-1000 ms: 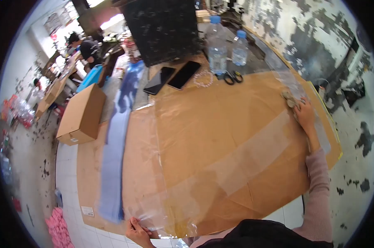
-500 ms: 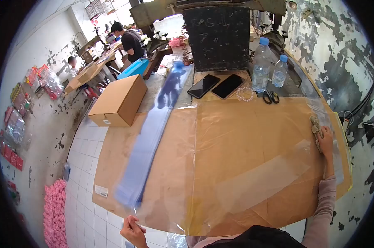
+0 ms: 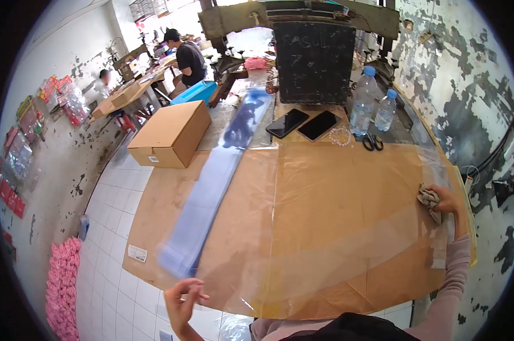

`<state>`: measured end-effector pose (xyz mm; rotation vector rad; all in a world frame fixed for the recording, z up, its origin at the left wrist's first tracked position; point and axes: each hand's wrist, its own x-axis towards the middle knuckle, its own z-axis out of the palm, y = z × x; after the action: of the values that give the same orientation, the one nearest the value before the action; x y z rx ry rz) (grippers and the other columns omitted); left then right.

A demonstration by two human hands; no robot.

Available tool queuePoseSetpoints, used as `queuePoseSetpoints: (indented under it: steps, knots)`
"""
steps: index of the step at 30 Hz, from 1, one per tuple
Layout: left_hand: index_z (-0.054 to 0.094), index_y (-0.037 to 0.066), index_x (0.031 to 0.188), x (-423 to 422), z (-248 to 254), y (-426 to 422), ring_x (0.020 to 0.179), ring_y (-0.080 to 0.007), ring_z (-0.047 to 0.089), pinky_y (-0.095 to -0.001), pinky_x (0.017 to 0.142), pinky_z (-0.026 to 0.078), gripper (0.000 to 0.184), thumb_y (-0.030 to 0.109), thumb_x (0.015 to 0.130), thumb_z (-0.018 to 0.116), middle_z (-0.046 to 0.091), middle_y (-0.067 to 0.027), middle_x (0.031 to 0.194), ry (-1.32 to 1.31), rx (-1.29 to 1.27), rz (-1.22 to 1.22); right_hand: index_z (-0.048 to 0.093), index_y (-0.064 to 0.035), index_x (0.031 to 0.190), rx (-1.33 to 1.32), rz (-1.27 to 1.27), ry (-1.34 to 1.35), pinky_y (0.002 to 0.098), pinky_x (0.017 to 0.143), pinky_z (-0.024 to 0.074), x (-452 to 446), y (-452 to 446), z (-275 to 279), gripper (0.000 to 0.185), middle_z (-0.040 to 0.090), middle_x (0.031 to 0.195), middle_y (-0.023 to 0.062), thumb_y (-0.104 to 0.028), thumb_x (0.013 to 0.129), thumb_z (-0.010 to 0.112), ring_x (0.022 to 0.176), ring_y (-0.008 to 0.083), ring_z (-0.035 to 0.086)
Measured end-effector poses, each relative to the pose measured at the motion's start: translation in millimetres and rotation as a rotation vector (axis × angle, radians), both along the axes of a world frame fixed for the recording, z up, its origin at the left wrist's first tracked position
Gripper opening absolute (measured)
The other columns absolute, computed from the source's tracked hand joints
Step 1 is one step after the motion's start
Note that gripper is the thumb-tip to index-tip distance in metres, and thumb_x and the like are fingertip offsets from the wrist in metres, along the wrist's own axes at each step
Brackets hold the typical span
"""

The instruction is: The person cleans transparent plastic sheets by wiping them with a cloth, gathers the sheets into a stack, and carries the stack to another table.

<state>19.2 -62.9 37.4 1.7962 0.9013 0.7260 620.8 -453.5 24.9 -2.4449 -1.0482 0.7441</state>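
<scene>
Right hand point(image 3: 447, 200) clutches a likely soft rag point(image 3: 427, 196), best bunched mid-cloth, right of the plastic strips point(image 3: 214, 187); half-open left hand point(image 3: 180, 300) seems empty.

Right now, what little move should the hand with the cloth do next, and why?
Perhaps the right hand should slide the crumpled cloth leftward along the clear strip, because it grips the cloth near the strip's right end, and the strip lies stretched across the brown table cover.
</scene>
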Motion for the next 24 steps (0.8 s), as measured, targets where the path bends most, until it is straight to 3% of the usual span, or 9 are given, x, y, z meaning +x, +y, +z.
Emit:
queuePoseSetpoints:
  steps: [4,5,8,9,16,18,20,23,24]
  knots:
    - [0.058,-0.002,0.082,-24.6,-8.6,9.4,0.052,-0.0153,0.061,-0.0214,0.047,0.045,0.010,0.006,0.085,0.055,0.061,-0.0093,0.061,-0.190,0.120,0.129,0.048,-0.0079,0.119,0.150,0.162,-0.165,0.0319,0.096,0.0373,-13.9,-0.8,3.6,0.078,0.050,0.117,0.0075,0.002,0.045,0.073,0.113,0.0248,0.045]
    - [0.057,-0.001,0.082,-28.3,-2.4,9.8,0.064,-0.0189,0.061,-0.0258,0.060,0.047,0.008,0.006,0.084,0.055,0.059,-0.0093,0.068,-0.155,0.117,0.128,0.048,-0.0080,0.118,0.157,0.130,-0.125,0.0320,0.095,0.0373,-19.0,-0.7,5.2,0.078,0.051,0.115,0.0072,0.002,0.045,0.073,0.112,0.0249,0.046]
    - [0.056,0.001,0.080,-30.2,-14.3,23.5,0.081,-0.0240,0.058,-0.0332,0.075,0.045,0.006,0.006,0.083,0.056,0.055,-0.0083,0.075,-0.213,0.483,0.181,0.050,-0.0078,0.116,0.173,0.087,-0.072,0.0325,0.094,0.0382,-33.0,9.2,12.9,0.074,0.052,0.111,0.0073,0.003,0.046,0.070,0.109,0.0252,0.048]
    - [0.056,0.002,0.078,-34.8,-15.9,24.2,0.094,-0.0271,0.052,-0.0387,0.084,0.040,0.006,0.007,0.082,0.058,0.050,-0.0063,0.077,-0.225,0.392,0.219,0.051,-0.0074,0.114,0.165,0.102,-0.091,0.0330,0.092,0.0391,-39.4,13.8,17.2,0.071,0.052,0.109,0.0079,0.004,0.047,0.069,0.107,0.0254,0.049]
    - [0.059,0.006,0.071,-35.8,-17.0,35.5,0.097,-0.0229,0.046,-0.0382,0.086,0.039,0.007,0.007,0.076,0.062,0.049,-0.0047,0.077,-0.316,0.578,0.335,0.059,-0.0018,0.090,0.055,0.100,-0.474,0.0346,0.078,0.0440,-32.4,13.3,26.4,0.038,0.053,0.098,0.0132,0.011,0.054,0.058,0.092,0.0302,0.053]
    - [0.059,0.007,0.066,-23.5,-4.0,28.2,0.096,-0.0224,0.046,-0.0378,0.086,0.038,0.008,0.005,0.071,0.064,0.049,-0.0041,0.076,-0.319,0.615,0.328,0.059,-0.0004,0.087,0.492,-0.169,-0.613,0.0339,0.078,0.0445,-33.3,14.4,32.0,0.033,0.054,0.098,0.0139,0.013,0.058,0.052,0.095,0.0323,0.053]
    - [0.060,0.008,0.058,-14.5,-8.0,25.0,0.093,-0.0228,0.047,-0.0374,0.086,0.038,0.008,0.005,0.062,0.066,0.050,-0.0038,0.075,-0.336,0.520,0.203,0.058,-0.0018,0.098,0.580,-0.145,-0.858,0.0368,0.078,0.0445,11.1,-8.3,30.7,0.041,0.052,0.104,0.0148,0.013,0.062,0.047,0.098,0.0335,0.053]
    - [0.064,0.008,0.059,12.5,-22.7,18.1,0.089,-0.0249,0.053,-0.0375,0.078,0.043,0.013,-0.004,0.057,0.063,0.058,-0.0058,0.081,-0.110,0.543,-0.008,0.054,-0.0094,0.112,0.277,-0.367,-1.195,0.0395,0.077,0.0441,-5.8,-2.2,46.8,0.053,0.050,0.105,0.0129,0.008,0.063,0.049,0.097,0.0358,0.053]
    - [0.064,0.009,0.061,26.3,-28.0,12.0,0.091,-0.0251,0.055,-0.0358,0.077,0.046,0.019,-0.010,0.056,0.062,0.058,-0.0058,0.082,0.025,0.614,-0.011,0.053,-0.0082,0.114,0.187,-0.415,-1.161,0.0403,0.078,0.0436,-1.8,-9.3,41.6,0.054,0.048,0.108,0.0133,0.009,0.063,0.048,0.098,0.0358,0.052]
